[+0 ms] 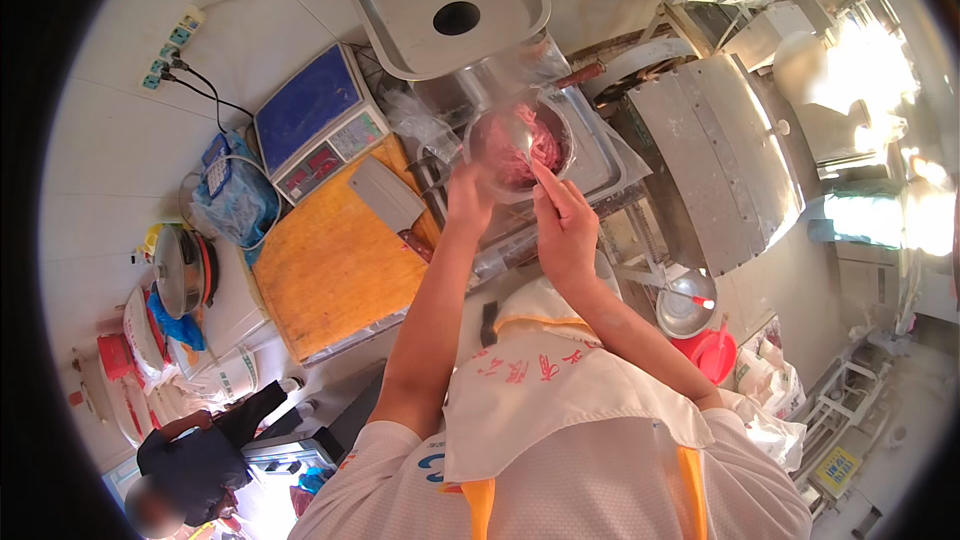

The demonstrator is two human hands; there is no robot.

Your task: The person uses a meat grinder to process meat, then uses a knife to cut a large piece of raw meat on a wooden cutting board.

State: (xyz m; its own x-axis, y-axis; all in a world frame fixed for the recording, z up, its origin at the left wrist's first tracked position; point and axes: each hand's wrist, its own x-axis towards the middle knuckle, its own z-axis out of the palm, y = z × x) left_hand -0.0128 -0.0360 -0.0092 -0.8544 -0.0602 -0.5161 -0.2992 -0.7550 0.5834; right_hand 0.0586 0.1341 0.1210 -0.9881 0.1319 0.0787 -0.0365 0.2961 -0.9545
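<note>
A round metal bowl (pixel 571 130) of pink-red minced meat (pixel 546 145) sits below a steel machine, which looks like a meat grinder (pixel 500 78). My left hand (pixel 470 196) grips the near left side of the bowl; its fingertips are partly hidden by the rim. In my right hand (pixel 567 227) is the handle of a metal spoon (pixel 522 138), with the fingers closed round it. The spoon's bowl lies against the meat. A large steel tray (pixel 400 45) with a dark round hole tops the machine. Under the bowl is a shallow metal tray (pixel 600 165).
To the left, a cleaver (pixel 375 195) lies on a yellow cutting board (pixel 330 265), beside a blue-topped scale (pixel 308 112). A power strip (pixel 172 48) is on the wall. A metal cabinet (pixel 715 160) stands at right, near a red basin (pixel 712 355). Another person (pixel 195 460) is at lower left.
</note>
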